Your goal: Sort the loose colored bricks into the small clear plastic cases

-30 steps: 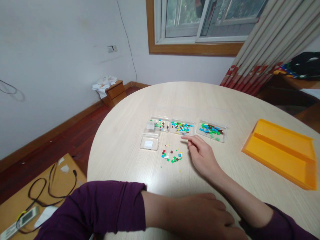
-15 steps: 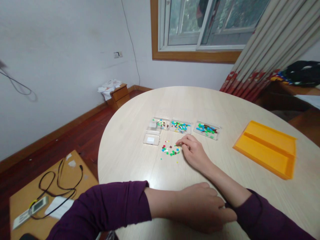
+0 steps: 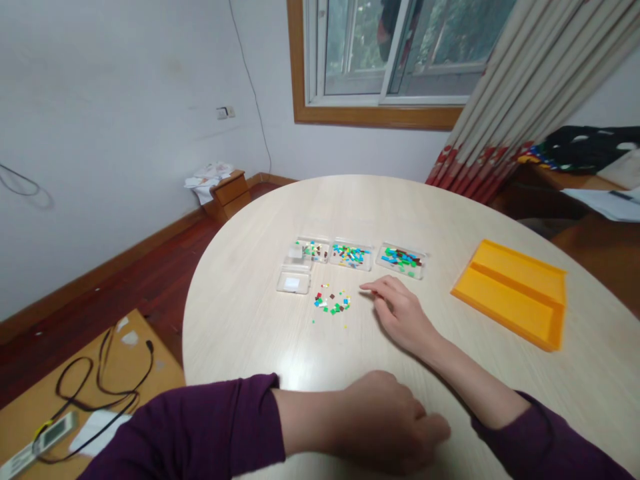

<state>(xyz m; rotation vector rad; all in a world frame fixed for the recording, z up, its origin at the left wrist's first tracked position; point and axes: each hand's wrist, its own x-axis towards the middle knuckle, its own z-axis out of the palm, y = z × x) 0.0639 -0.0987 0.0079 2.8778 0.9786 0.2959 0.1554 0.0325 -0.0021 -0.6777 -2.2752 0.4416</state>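
Observation:
Small colored pieces [image 3: 332, 304] lie scattered on the pale round table [image 3: 240, 340]. My right hand [image 3: 403, 312] is just right of them, index finger stretched out and thumb apart, with nothing seen in it. Behind the pieces stand three clear boxes: the left one [image 3: 313, 250], the middle one [image 3: 351, 255] and the right one [image 3: 401, 260], each with colored bits inside. A clear lid with a white label [image 3: 293, 280] is at the left. My left hand [image 3: 385, 423] rests near the front edge, fingers curled; what they hold, if anything, is hidden.
An orange two-part tray [image 3: 513, 293] lies on the table's right side. At the lower left, a wooden surface [image 3: 150, 373] bears a black cable and a white remote-like device. A small cabinet [image 3: 230, 195] with papers stands by the wall.
My right hand has drawn back from the scattered pieces, and its fingers have opened. My left hand has come away from the right forearm. The view has shifted slightly to the right.

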